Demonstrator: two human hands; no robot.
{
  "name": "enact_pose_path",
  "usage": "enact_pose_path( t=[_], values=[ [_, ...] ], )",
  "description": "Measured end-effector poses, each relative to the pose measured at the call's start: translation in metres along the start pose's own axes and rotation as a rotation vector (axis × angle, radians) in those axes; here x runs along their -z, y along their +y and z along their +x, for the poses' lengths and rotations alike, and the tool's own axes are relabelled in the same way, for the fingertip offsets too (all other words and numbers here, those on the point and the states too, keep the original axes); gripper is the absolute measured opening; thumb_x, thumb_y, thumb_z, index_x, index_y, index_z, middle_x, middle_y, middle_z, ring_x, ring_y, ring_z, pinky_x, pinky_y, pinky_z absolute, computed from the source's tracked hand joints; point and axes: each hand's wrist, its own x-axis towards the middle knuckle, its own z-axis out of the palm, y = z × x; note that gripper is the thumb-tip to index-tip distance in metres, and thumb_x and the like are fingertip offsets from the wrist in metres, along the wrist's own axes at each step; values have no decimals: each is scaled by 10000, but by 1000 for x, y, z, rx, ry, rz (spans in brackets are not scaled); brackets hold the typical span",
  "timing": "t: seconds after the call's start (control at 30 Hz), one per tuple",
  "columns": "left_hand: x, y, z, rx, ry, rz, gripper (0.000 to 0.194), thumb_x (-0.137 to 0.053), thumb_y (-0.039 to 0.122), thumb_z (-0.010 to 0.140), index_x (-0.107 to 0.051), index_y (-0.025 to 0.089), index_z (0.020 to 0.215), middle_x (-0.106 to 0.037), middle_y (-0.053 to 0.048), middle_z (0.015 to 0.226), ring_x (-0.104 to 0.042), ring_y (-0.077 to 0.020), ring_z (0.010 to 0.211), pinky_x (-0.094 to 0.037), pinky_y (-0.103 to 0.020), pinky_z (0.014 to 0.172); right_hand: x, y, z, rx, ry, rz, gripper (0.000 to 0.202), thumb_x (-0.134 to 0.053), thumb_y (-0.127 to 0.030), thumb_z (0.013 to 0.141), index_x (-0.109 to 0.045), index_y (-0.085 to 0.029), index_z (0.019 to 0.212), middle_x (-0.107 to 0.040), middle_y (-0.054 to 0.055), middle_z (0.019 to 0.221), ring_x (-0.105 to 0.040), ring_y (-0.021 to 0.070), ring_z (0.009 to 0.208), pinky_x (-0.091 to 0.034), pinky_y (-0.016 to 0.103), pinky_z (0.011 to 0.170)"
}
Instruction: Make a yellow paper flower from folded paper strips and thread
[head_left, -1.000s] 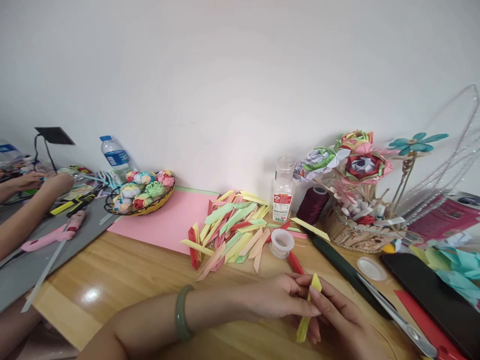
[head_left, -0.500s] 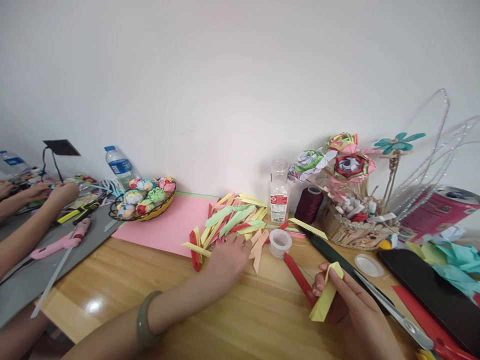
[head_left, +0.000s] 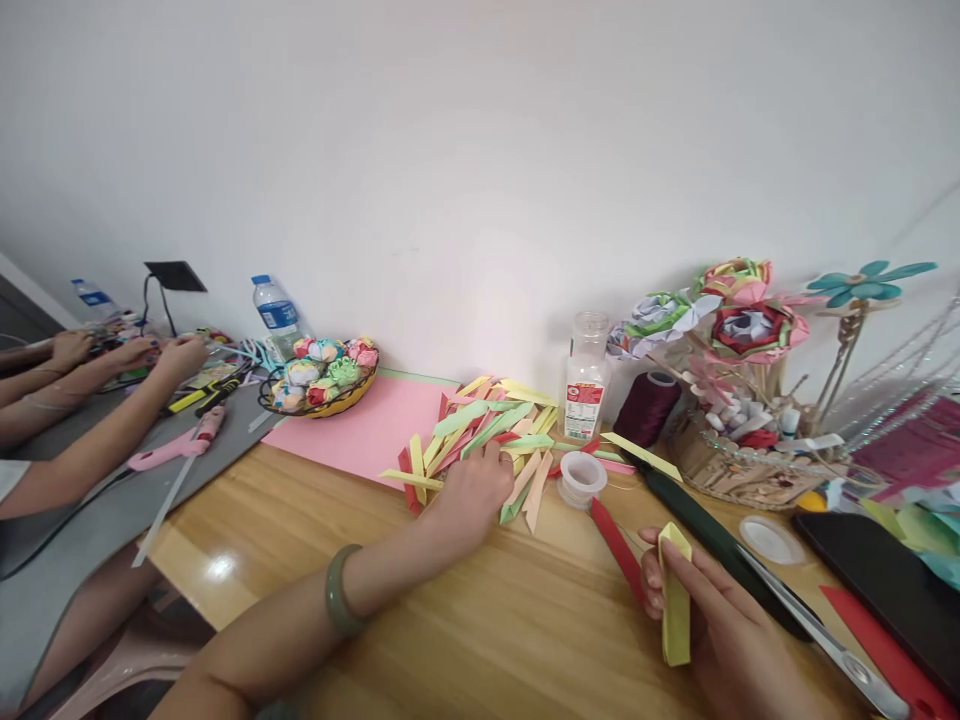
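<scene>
wooden table fills the bottom of the frame. pink sheet lies flat left of centre, maybe put under as a work mat. strip pile at centre overlaps the sheet's right edge, loose folded paper strips heaped together, probably for easy reach. scissors at lower right, lying beside the right hand, likely kept handy. that hand is mostly closed, thumb and fingers pinching a yellow strip upright, presumably so the folds hold. left hand sits on the pile's near side, fingers half curled down; tips hidden, cannot tell if it grips anything. clear jar stands behind the pile, right of centre, red-and-white label, print too small to read. water bottle at upper left, blue label, wording illegible, brand unclear. yellow strip itself, lower right, no writing seen.
</scene>
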Motion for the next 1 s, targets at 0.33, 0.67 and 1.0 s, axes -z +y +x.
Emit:
enact_pose_path(
  t=[0.33,0.67,1.0],
  values=[
    [-4,-30,-18,24,119,-31,258,-368,71,821,-544,152,991,-611,-86,950,-580,-222,903,-485,-281,600,3,2,-2,69,-45,-42,339,-695,-491,640,-614,-194,780,-531,-33,574,-432,108,521,-363,194,477],
    [-32,-145,-46,-172,-105,-47,578,-491,98,706,-386,116,1274,-394,-144,1371,-335,-264,1275,-281,-384,1044,5,4,1,89,-81,-140,334,-685,-509,636,-612,-183,638,-528,-13,550,-427,120,508,-335,225,465],
    [-18,-167,-27,-198,-337,-153,455,-558,330,748,-499,191,1177,-589,-85,1180,-571,-230,1033,-428,-262,841,10,10,5,99,-75,-148,289,-664,-481,685,-625,-199,734,-548,-12,599,-447,122,539,-346,213,460]
  ],
)
